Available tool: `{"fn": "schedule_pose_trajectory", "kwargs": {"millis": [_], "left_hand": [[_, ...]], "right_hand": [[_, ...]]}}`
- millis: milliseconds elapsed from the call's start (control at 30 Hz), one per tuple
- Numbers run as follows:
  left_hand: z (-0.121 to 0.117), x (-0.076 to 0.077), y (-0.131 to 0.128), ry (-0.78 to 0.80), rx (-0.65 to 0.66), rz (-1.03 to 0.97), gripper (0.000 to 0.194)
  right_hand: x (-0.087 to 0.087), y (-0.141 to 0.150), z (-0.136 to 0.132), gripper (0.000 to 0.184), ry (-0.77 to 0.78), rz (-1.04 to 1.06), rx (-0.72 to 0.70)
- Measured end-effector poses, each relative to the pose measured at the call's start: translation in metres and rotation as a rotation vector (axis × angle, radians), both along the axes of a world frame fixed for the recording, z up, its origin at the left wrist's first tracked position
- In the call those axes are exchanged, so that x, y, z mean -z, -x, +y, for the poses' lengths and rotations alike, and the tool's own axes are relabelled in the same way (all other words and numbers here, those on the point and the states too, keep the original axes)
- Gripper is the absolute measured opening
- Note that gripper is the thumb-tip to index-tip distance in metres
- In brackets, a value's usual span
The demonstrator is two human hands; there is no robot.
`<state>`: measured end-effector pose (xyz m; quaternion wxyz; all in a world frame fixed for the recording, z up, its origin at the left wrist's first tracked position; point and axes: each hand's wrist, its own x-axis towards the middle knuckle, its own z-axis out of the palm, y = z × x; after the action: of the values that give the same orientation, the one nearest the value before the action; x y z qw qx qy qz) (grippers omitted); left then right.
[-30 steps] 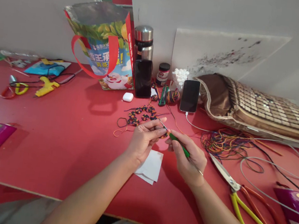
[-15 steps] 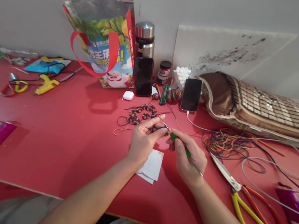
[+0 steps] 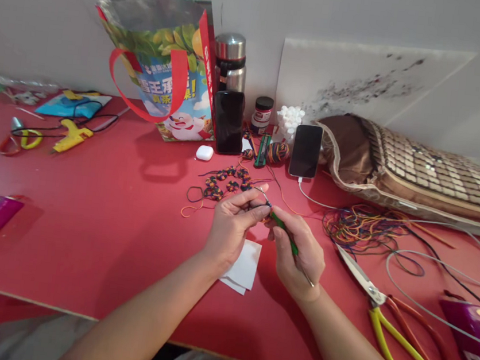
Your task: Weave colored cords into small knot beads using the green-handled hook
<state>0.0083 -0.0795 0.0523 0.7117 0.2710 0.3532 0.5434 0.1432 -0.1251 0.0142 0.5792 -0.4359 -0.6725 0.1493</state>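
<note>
My left hand (image 3: 229,225) pinches a small multicoloured crocheted piece (image 3: 265,219) above the red table (image 3: 101,216). My right hand (image 3: 298,253) grips a green-handled crochet hook (image 3: 282,231), its metal tip meeting the left fingers. Just beyond the hands lie several small finished crocheted rounds (image 3: 227,179) with loose thread. A folded white paper (image 3: 242,267) lies under the left wrist.
Large yellow-handled scissors (image 3: 388,321) and a tangle of coloured thread (image 3: 360,228) lie at the right. A printed bag (image 3: 161,73), flask (image 3: 231,63), two phones (image 3: 306,151), a yarn ball (image 3: 278,152) and a cushion (image 3: 418,171) stand at the back. A glue gun (image 3: 70,135) lies far left.
The hands have stayed together with only slight finger and hook motion; the view has shifted a little.
</note>
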Motion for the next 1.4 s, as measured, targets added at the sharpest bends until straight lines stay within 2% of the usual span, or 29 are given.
{"fn": "schedule_pose_trajectory", "kwargs": {"millis": [167, 500, 767, 1033, 1400], "left_hand": [[0.005, 0.001, 0.007, 0.067, 0.083, -0.048, 0.038], [0.009, 0.001, 0.012, 0.039, 0.089, -0.002, 0.039], [0.01, 0.003, 0.013, 0.049, 0.076, 0.012, 0.039], [0.013, 0.003, 0.016, 0.05, 0.069, -0.035, 0.043], [0.015, 0.001, 0.017, 0.035, 0.06, -0.015, 0.043]], "right_hand": [[-0.005, -0.004, 0.003, 0.043, -0.031, -0.015, -0.046], [-0.018, -0.008, 0.004, 0.04, 0.024, 0.095, -0.134], [-0.011, -0.008, -0.001, 0.038, 0.184, 0.24, -0.114], [-0.013, -0.011, 0.005, 0.041, 0.122, 0.24, -0.159], [-0.011, -0.013, 0.005, 0.043, 0.169, 0.283, -0.189]]}}
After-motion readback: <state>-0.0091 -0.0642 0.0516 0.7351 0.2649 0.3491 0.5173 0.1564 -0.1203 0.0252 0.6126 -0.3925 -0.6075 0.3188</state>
